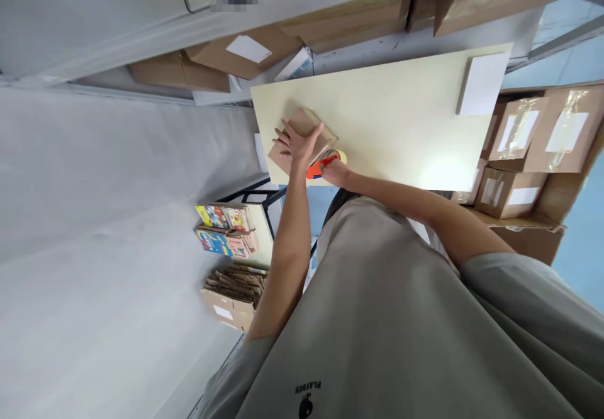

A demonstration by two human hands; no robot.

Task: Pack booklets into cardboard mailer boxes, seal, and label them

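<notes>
A small brown cardboard box (304, 121) lies at an angle on the left part of the cream tabletop (401, 111). Across its top my left hand (299, 144) rests with fingers spread, pressing on the cardboard. My right hand (336, 172) is closed around an orange-red tape dispenser (315, 168), held against the near side of the box. Part of a tape roll (342, 155) shows beyond my knuckles. The dispenser's cutting edge and the seam under it are hidden.
A white flat box (484, 83) sits at the tabletop's far right. Larger cartons (264, 48) fill the shelf behind, and more boxes (516, 195) are stacked to the right. Colourful books (226, 227) and a carton of folded cardboard (236, 293) stand at lower left.
</notes>
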